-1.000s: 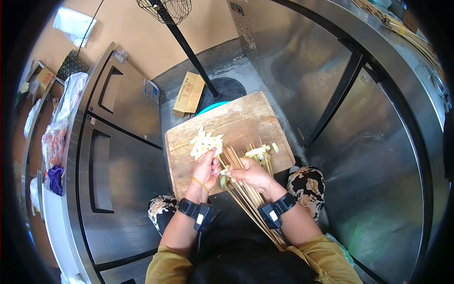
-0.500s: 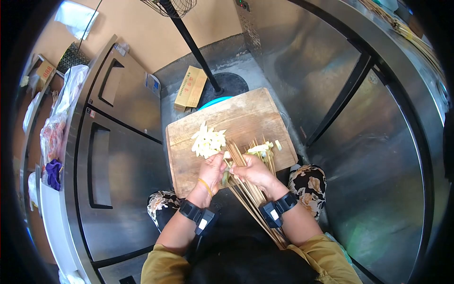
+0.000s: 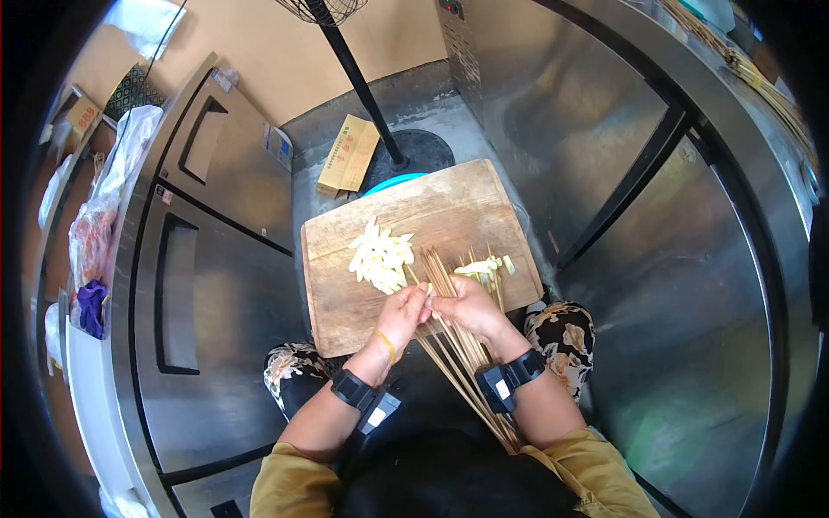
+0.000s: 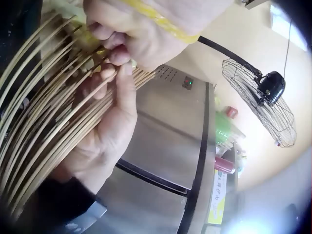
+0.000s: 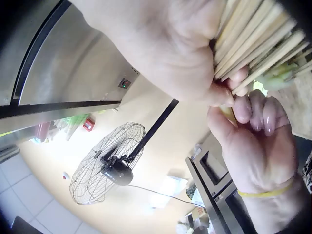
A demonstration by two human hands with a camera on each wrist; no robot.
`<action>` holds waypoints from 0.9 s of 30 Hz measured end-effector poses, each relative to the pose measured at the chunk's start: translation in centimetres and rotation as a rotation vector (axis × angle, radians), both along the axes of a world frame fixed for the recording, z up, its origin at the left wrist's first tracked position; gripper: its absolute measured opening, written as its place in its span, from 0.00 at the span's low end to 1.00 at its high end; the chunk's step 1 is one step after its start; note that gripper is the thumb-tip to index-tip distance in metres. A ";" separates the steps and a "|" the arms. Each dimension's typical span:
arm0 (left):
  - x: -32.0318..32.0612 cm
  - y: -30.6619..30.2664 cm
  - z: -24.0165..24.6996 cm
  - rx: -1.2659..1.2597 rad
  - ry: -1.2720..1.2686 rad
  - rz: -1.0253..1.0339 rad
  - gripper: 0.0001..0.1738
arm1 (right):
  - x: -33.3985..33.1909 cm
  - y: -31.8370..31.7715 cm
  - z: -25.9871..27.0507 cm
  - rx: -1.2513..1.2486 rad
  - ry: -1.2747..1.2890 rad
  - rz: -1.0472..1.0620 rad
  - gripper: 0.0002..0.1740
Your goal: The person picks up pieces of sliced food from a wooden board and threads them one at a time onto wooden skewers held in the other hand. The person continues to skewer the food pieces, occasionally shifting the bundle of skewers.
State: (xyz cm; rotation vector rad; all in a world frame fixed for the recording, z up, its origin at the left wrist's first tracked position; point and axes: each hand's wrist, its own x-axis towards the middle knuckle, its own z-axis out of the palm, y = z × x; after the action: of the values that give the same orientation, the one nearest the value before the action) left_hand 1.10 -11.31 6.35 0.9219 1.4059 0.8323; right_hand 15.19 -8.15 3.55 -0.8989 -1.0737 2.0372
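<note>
Both hands meet right over the near edge of the wooden cutting board [image 3: 471, 203], fingertips practically touching! The left hand [image 3: 399, 318] is drawn in tight, thumb and fingers pinching a small pale piece [image 5: 227, 113], mostly hidden between the fingertips. The right hand [image 3: 471, 311] has its fingers wrapped around a thick bundle of thin skewers [image 3: 467, 357], and here's the detail from the wrist views: one skewer stands apart from the bunch, its end right at the meeting fingertips. Whether the tip is inside that piece, I can't tell; the fingers cover it.

The bundle slants across, upper ends over the board, the long lower ends running down past the right wrist towards the lap. Left of the hands, a loose heap of pale cut pieces [image 3: 380, 257] lies on the board, near but not touching the left hand. Just beyond the right hand, more pale pieces [image 3: 477, 268] sit at the ends of some skewers, over the board's right side.

Around the wrists: a yellow band [image 3: 387, 347] on the left, a black strapped device on each. A blue rim [image 3: 390, 184] peeks out past the board's far edge, a cardboard box [image 3: 349, 155] is just beside it, and steel cabinets [image 3: 682, 285] flank both sides.
</note>
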 end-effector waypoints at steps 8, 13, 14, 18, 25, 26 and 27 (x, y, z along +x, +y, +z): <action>-1.2 0.5 -4.2 0.289 0.009 0.111 0.06 | 0.8 0.0 1.8 -0.037 0.038 -0.062 0.09; -0.8 1.2 -5.8 0.211 -0.068 0.111 0.06 | 1.9 0.3 1.9 -0.314 0.505 0.129 0.09; -1.3 1.4 -6.5 0.187 -0.049 0.097 0.08 | 1.8 0.4 1.7 -0.326 0.497 0.140 0.08; -4.4 2.7 -5.4 0.077 0.019 0.200 0.09 | 1.2 0.5 1.1 -0.402 0.352 0.028 0.07; -7.4 2.9 -6.3 0.624 1.068 -0.212 0.14 | 0.9 0.5 0.8 -0.425 0.279 -0.011 0.08; -6.8 2.9 -5.7 0.618 1.110 -0.254 0.15 | 0.9 0.6 0.9 -0.422 0.276 -0.006 0.09; -6.5 3.0 -5.5 0.611 1.151 -0.296 0.16 | 0.8 0.6 0.8 -0.421 0.279 -0.004 0.09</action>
State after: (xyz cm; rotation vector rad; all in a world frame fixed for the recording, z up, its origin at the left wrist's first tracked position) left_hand -5.39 -8.30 0.85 2.2524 1.8990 0.4770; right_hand 16.01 -7.56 4.33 -0.7801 -0.5010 2.3456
